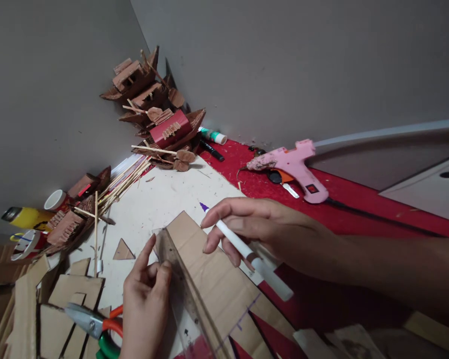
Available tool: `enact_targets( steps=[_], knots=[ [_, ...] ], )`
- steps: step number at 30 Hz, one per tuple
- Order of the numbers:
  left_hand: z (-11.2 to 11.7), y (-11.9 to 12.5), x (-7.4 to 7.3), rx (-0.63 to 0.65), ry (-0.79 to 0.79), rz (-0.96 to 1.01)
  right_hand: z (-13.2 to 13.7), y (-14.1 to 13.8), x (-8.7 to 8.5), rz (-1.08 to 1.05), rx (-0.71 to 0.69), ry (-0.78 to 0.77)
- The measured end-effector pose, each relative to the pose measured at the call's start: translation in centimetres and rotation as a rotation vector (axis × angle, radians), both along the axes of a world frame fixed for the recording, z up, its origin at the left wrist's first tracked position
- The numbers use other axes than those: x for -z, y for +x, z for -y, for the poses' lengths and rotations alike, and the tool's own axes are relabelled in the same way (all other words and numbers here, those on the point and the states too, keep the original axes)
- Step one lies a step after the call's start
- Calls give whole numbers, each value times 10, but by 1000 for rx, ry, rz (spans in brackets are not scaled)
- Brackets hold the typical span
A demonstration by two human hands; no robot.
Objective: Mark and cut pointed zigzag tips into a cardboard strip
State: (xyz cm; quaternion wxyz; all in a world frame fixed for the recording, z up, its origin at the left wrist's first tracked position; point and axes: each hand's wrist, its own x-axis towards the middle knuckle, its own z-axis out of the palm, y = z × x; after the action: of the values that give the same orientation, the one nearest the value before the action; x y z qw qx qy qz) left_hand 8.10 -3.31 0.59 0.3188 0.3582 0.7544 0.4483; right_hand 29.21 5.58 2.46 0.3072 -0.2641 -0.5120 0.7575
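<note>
My right hand holds a white marker with a purple tip, uncapped and pointing up and left above the cardboard. My left hand grips the edge of a clear ruler, its index finger stretched toward the ruler's far end. Under the ruler lies a brown cardboard piece with short purple marks and pointed cut-outs along its near end. A small cardboard triangle rests on the white board beyond my left hand. Scissors with orange and green handles lie just left of that hand.
A pink glue gun lies on the red surface at right, its cord running right. Brown cardboard model boats stand against the wall. Thin sticks, cups, a yellow bottle and cardboard scraps fill the left side.
</note>
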Motion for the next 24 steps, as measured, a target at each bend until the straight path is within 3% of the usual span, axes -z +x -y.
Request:
enact_targets(
  steps=[5, 10, 14, 17, 20, 24],
  knots=[
    [-1, -2, 2, 75, -54, -43, 2, -2, -6, -23, -26, 7],
    [0, -1, 2, 136, -79, -76, 2, -4, 2, -64, -1, 73],
    [9, 3, 7, 227, 113, -445, 1, -3, 6, -78, 2, 109],
    [14, 4, 13, 443, 266, -812, 0, -3, 4, -9, 11, 147],
    [17, -2, 24, 663, 225, -1085, 0, -3, 0, 74, 9, 179],
    [19, -11, 35, 778, 121, -1249, 1, -4, 1, 177, 3, 254]
  ],
)
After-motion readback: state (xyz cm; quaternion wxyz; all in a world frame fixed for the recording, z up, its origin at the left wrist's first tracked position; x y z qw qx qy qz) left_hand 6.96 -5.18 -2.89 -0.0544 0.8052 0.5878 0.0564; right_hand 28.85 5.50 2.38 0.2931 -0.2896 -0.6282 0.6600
